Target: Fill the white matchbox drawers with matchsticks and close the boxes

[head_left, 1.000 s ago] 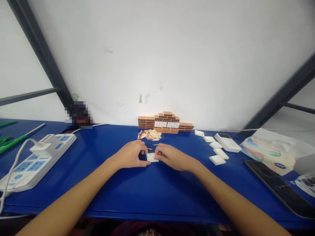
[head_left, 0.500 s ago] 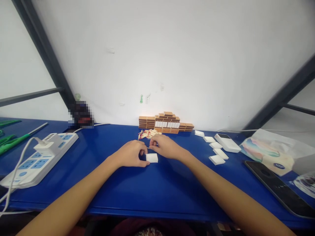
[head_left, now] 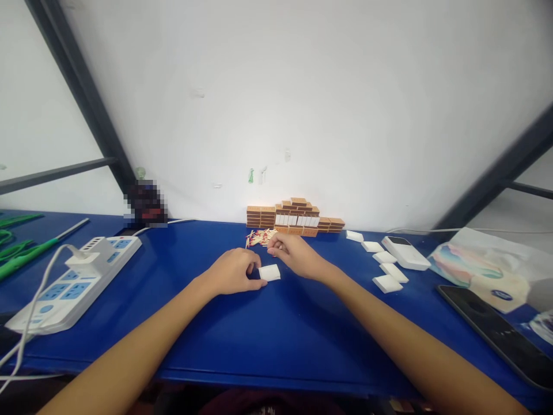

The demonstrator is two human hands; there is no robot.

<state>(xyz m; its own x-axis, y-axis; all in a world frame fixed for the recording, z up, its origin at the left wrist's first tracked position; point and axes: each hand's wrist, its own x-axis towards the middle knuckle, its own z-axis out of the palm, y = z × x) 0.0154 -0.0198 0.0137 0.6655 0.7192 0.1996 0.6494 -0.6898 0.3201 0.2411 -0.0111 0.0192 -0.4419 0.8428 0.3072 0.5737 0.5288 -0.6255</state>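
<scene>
A small white matchbox tray (head_left: 270, 272) lies on the blue table, steadied at its left end between the thumb and fingers of my left hand (head_left: 237, 271). My right hand (head_left: 296, 253) is just behind and to the right of it, at the edge of a loose pile of red-tipped matches (head_left: 261, 237). Its fingers are curled into a pinch; whatever they hold is too small to make out. Behind the pile, brown matchboxes (head_left: 260, 216) are stacked against the wall, with a row of white pieces (head_left: 298, 221) set among them.
Several white trays (head_left: 391, 271) lie to the right beside a white device with a dark display (head_left: 406, 252). Further right are a black phone (head_left: 492, 328) and a tissue pack (head_left: 479, 271). A power strip (head_left: 78, 288) and green-handled tools (head_left: 30, 256) lie left.
My right hand has drawn back from the tray, slightly right and toward the match pile, with its fingers curled tighter. My left hand stays at the tray. The whole view has shifted slightly.
</scene>
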